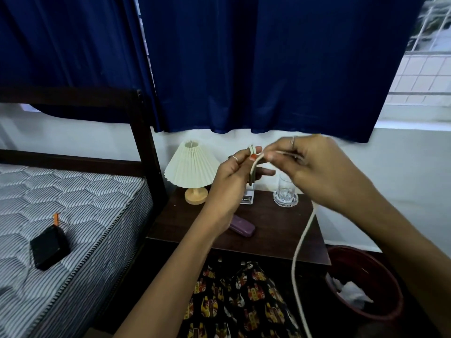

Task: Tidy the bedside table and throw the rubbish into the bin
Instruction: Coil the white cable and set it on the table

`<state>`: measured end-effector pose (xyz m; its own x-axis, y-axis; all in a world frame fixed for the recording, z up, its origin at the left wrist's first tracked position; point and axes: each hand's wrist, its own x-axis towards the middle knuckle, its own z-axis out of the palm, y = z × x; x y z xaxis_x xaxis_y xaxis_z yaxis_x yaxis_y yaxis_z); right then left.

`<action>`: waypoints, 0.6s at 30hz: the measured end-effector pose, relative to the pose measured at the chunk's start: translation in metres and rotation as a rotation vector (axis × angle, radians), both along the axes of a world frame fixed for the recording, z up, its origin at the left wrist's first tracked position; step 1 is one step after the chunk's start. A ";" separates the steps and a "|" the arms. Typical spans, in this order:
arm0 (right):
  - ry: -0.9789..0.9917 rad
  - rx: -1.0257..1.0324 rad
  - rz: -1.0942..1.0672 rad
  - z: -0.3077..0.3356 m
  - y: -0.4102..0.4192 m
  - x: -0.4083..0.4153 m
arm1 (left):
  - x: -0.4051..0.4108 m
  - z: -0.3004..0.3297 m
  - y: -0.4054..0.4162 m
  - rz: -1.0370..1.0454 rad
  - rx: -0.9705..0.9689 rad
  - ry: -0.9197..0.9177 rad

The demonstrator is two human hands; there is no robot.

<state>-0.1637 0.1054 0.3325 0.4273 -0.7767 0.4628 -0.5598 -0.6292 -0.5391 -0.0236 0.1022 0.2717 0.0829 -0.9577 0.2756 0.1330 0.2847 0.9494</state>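
Dark blue curtains hang behind a small dark wooden worktop [275,230] beside the bed [73,203], and both hands are up in the air above it. The left hand [234,176] has its grip curled around a coil of pale cable [253,167], loops stacked over the fingers so they can't spring loose. The right hand [314,167], at three o'clock of the left, pinches the running length and feeds it toward the coil; the slack tail [299,252] drops away toward six o'clock, past the worktop's right edge. That looks like winding, to make the cable store neatly. Below, the pleated lamp [192,167] sits at ten o'clock on the worktop, a glass [285,191] at one o'clock, a purple case [242,228] nearer the front. The red bin [380,269] waits at four o'clock on the floor, white crumpled rubbish [353,292] already inside.
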 end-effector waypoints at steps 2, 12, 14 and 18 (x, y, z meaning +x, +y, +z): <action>-0.041 -0.005 -0.010 0.004 -0.009 0.002 | -0.002 0.001 0.003 -0.024 0.003 0.025; -0.280 0.149 0.037 -0.017 -0.036 0.002 | -0.004 -0.002 0.015 -0.116 -0.024 0.014; -0.331 0.228 0.058 -0.023 -0.038 -0.001 | -0.004 -0.003 0.016 -0.128 -0.029 0.001; -0.447 0.455 0.172 -0.034 -0.042 -0.007 | -0.002 -0.003 0.016 -0.161 -0.023 0.006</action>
<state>-0.1711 0.0639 0.2983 0.4055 -0.8745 0.2661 -0.1320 -0.3441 -0.9296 -0.0252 0.1180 0.2687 -0.0698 -0.9521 0.2978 0.1843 0.2811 0.9418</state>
